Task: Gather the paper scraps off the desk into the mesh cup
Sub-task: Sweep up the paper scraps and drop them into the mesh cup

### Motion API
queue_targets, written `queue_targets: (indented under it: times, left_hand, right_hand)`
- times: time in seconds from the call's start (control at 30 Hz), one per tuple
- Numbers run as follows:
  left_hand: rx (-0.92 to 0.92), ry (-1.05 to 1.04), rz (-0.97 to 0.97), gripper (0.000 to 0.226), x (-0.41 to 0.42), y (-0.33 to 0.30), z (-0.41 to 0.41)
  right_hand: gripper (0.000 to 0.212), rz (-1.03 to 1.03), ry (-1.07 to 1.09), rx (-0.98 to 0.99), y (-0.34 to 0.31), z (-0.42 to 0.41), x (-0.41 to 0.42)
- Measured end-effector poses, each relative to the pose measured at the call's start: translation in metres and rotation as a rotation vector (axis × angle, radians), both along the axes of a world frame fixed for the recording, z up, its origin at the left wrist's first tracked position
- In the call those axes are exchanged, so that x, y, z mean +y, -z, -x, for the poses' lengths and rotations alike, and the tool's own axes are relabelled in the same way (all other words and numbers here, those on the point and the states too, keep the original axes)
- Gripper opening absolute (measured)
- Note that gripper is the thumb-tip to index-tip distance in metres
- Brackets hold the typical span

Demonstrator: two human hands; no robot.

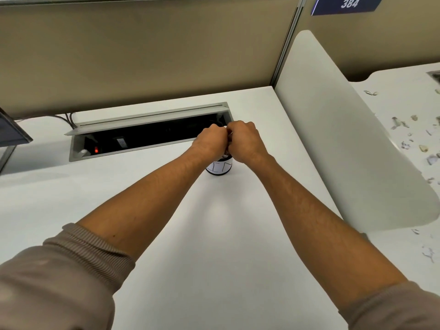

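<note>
The mesh cup (219, 167) stands on the white desk (166, 222) near the cable tray, black with a white paper label on its side. Both hands are held together right above its mouth and hide its rim. My left hand (209, 141) and my right hand (245, 141) have their fingers curled downward, knuckles touching. A sliver of white paper (230, 133) shows between them; which hand holds it is hidden. Paper scraps (402, 125) lie on the neighbouring desk to the right, beyond the divider.
An open cable tray (147, 136) with a power strip and a red light sits behind the cup. A white curved divider (345, 139) separates the desk from the littered one. A monitor corner (9, 132) is at the far left. Beige partition walls stand behind.
</note>
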State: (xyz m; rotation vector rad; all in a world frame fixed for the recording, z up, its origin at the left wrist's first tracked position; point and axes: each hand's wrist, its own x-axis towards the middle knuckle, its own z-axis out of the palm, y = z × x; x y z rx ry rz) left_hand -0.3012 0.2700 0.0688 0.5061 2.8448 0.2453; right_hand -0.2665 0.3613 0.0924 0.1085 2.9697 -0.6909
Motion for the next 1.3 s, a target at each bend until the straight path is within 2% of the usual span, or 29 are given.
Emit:
queue_targets:
  times: [0.27,0.4,0.53,0.67,0.83,1.07,1.3]
  left_hand:
    - [-0.168,0.075,-0.003,0.006,-0.012,-0.024,0.007]
    - [-0.228,0.149,0.022,0.018,-0.018,-0.042,0.011]
    - [-0.165,0.094,-0.069,0.015,-0.032,-0.041,0.012]
    - [-0.128,-0.007,-0.188,0.030,-0.040,-0.027,0.011]
    - [-0.058,0.049,-0.057,0.011,-0.026,-0.017,0.001]
    - [0.032,0.084,0.108,0.019,-0.016,-0.004,-0.005]
    - [0.033,0.074,0.116,0.025,-0.017,-0.005,-0.008]
  right_hand:
    - [0.020,-0.080,0.046,0.098,0.020,0.000,-0.007]
    - [0.022,-0.066,0.058,0.115,0.027,-0.001,-0.008]
    - [0.016,-0.039,0.068,0.089,0.028,-0.001,-0.008]
    - [0.012,0.041,0.107,0.097,0.029,0.000,-0.006]
    - [0.016,0.084,0.114,0.062,0.030,0.001,-0.002]
    - [0.021,0.323,0.170,0.149,0.033,0.000,0.008]
    - [0.007,0.373,0.265,0.195,0.044,-0.004,0.012]
